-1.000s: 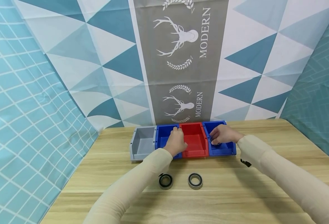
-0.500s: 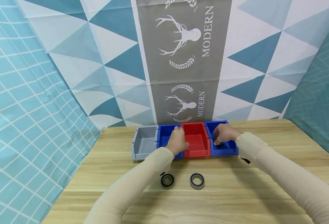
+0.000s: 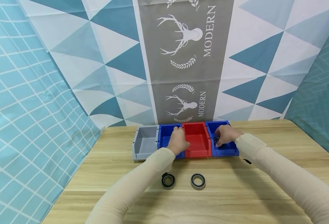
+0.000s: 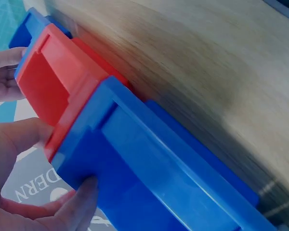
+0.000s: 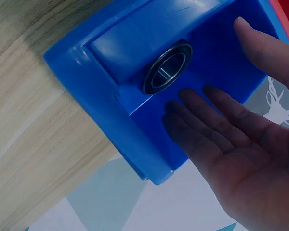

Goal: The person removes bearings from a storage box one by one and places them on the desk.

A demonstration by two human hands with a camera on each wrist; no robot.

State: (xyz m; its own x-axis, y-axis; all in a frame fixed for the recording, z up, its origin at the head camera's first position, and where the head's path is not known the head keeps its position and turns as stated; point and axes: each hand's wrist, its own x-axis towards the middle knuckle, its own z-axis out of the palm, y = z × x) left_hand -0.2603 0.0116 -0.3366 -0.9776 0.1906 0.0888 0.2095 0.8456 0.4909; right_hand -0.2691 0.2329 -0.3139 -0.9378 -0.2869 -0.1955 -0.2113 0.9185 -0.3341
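Observation:
In the head view, my left hand (image 3: pixel 178 141) is at the divide between a blue bin (image 3: pixel 165 132) and the red bin (image 3: pixel 195 146). The left wrist view shows its thumb on the red side and its fingers inside the blue bin (image 4: pixel 135 159), pinching the adjoining walls. My right hand (image 3: pixel 226 136) reaches into the right-hand blue bin (image 3: pixel 225 151). There a bearing (image 5: pixel 155 89) leans against the front wall in the right wrist view. The right hand's fingers (image 5: pixel 216 120) are spread, extended and apart from the bearing.
A grey bin (image 3: pixel 146 144) ends the row at the left. Two more bearings lie on the wooden table (image 3: pixel 223 199): one bearing (image 3: pixel 168 187) near the left sleeve, another bearing (image 3: pixel 198 187) to its right. A patterned curtain (image 3: pixel 119 62) hangs behind.
The right hand's fingers have shifted slightly around the bearing in the right-hand blue bin. The left hand keeps its place on the bins. The head view has shifted a little.

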